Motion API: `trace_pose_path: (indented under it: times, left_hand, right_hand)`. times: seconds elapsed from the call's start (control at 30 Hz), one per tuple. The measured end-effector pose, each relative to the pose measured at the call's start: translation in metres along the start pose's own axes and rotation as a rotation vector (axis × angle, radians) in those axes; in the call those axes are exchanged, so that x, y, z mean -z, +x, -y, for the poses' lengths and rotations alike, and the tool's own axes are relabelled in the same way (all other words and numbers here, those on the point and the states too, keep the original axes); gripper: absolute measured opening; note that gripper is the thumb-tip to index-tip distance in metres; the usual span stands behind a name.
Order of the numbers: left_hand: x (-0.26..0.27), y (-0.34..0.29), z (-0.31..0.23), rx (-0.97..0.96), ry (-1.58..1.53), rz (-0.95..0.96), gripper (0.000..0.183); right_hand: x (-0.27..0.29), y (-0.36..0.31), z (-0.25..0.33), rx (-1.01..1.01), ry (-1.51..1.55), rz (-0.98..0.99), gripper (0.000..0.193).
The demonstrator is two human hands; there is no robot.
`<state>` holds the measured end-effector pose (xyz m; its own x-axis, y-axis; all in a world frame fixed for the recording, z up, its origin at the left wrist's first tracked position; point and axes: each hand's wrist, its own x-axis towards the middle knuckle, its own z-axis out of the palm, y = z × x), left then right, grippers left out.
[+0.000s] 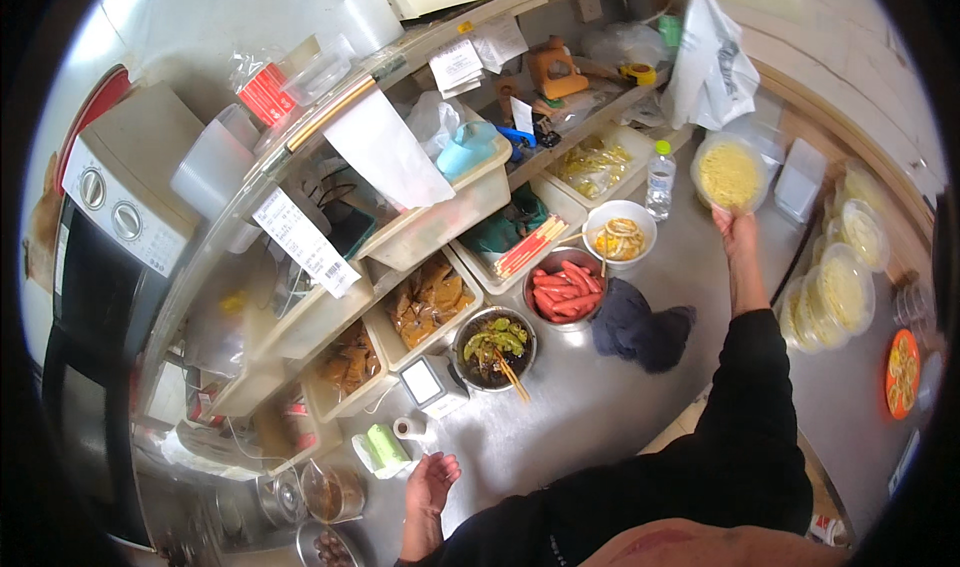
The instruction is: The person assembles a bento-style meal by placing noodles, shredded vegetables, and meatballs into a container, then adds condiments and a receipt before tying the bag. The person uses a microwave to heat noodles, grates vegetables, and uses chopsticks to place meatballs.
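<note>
The right hand (pixel 738 225) grips the near edge of a round, clear plastic tub (pixel 696 174) filled with fine yellow noodles (pixel 730 175). The left hand (pixel 432 482) is empty, palm partly turned up and fingers loosely curled, near a small white paper roll (pixel 408 428) and a soft green packet (pixel 386 445).

The held tub is at the far right of the smooth steel counter (pixel 575 422), its open mouth facing up toward the camera; being circular, it shows no long axis. Whether its base touches the counter cannot be told.

Just left of it stands a clear water bottle (pixel 660 182). Further left, a white bowl (pixel 651 235) holds yellowish slices, a metal bowl (pixel 563 326) holds glossy red sausages, and a pot (pixel 535 355) holds green vegetables in dark liquid, with wooden chopsticks (pixel 514 380) slanting out. A crumpled dark cloth (pixel 640 327) lies beside the sausages. To the right, more noodle tubs (pixel 812 312) are stacked near an orange plate (pixel 904 413) of food.
</note>
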<state>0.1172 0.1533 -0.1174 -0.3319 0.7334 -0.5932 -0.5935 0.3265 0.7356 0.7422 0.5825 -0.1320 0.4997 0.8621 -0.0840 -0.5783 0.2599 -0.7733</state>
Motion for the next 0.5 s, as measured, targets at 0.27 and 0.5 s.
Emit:
trace_pose_path:
  times: [0.27, 0.5]
  left_hand:
    - [0.019, 0.016, 0.014, 0.033, -0.097, 0.150, 0.037]
    - [-0.014, 0.014, 0.016, -0.056, -0.037, 0.139, 0.037]
  right_hand:
    - [-0.028, -0.151, 0.064, -0.120, -0.036, 0.103, 0.033]
    - [-0.083, -0.163, 0.141, -0.135, -0.021, 0.262, 0.028]
